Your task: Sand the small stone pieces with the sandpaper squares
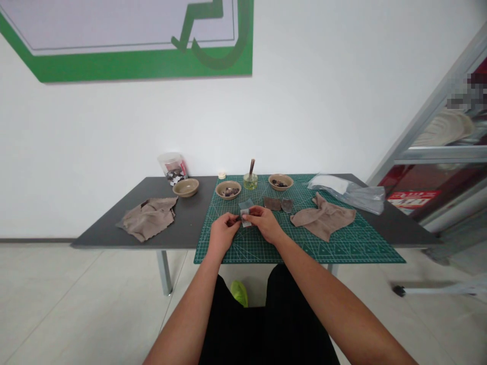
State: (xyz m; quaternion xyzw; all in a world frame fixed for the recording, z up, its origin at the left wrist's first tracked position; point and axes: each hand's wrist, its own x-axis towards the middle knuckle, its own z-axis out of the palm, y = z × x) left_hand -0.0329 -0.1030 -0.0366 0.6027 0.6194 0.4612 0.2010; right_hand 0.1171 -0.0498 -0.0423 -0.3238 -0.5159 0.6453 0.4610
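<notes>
1. L hand [223,232]: fingers drawn in narrow, pinching small dark piece [238,218], mostly hidden by fingertips. Over mat, L of centre.
2. R hand [265,223]: thumb & fingers closed on small grey rectangular sheet w/ paler lower part [245,212]; sheet just beside dark pc, btwn the hands. Contact: can't tell.
3. Under both: green gridded cutting mat [234,253]. Near edge runs past front edge of dark grey tabletop [190,223]. Bare grid btwn hands & near edge, also btwn R hand & R cloth.
4. Just beyond R hand: flat brown rectangular block [272,204]; dark grey rounded block [286,205] at its R end.
5. R: crumpled brown cloth [323,218], all on mat, well apart from hand.
6. Far side of mat, L to R: round tan bowl w/ dark bits [228,197]; clear glass jar w/ yellow-green liquid & brown sticks [250,182]; second tan bowl, dark bits too [280,188].
7. Far R: clear plastic bag [348,192], spans mat edge onto tabletop.
8. Far L, off mat: another brown cloth [150,218], lower tip nr front edge; third tan bowl [185,188]; clear plastic tub [173,170] behind it, nr wall.
</notes>
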